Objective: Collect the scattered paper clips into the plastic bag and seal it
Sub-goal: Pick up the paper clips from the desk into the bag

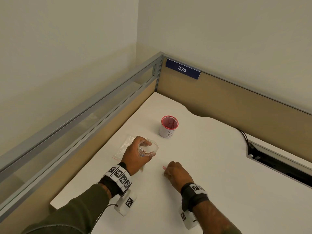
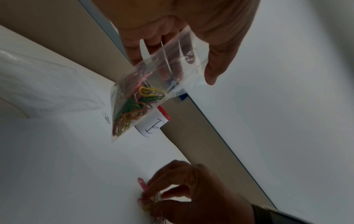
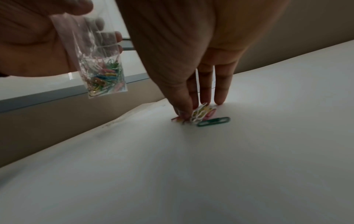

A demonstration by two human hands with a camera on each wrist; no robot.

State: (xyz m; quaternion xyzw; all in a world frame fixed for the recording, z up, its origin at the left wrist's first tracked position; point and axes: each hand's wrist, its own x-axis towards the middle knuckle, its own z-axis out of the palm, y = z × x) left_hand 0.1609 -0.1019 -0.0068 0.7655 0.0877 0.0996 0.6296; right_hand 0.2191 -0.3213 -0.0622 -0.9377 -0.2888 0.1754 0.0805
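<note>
I'm mid-collection. My left hand (image 1: 135, 156) grips the plastic bag (image 2: 153, 91), mouth open, above the desk (image 1: 211, 166). At four o'clock of it, my right hand (image 1: 177, 173) pinches a cluster of paper clips (image 3: 201, 112); a green clip (image 3: 213, 121) lies beside. Next I judge: lift, carry them to the bag's mouth.

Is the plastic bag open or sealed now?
Open: the head view shows the plastic bag mouth gaping wide in the left hand.

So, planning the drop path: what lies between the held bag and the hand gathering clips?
Only bare desk between bag and right hand, per the head view.
</note>
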